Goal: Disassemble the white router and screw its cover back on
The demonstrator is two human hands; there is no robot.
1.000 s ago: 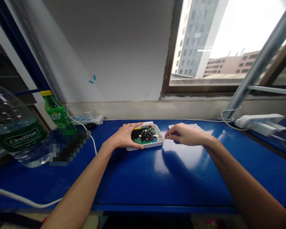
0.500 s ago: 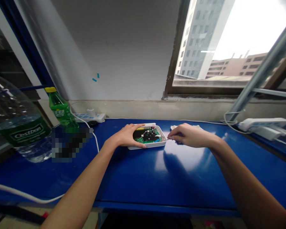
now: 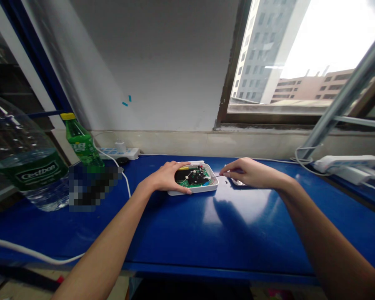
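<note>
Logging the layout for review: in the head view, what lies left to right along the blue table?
Large water bottle, green bottle, white power strip, left hand, open white device, right hand, second power strip.

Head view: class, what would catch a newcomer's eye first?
The open white case with a green circuit board sits on the glossy blue table, gripped by the left hand. The right hand pinches a thin piece at its right edge. A big water bottle looms far left.
</note>
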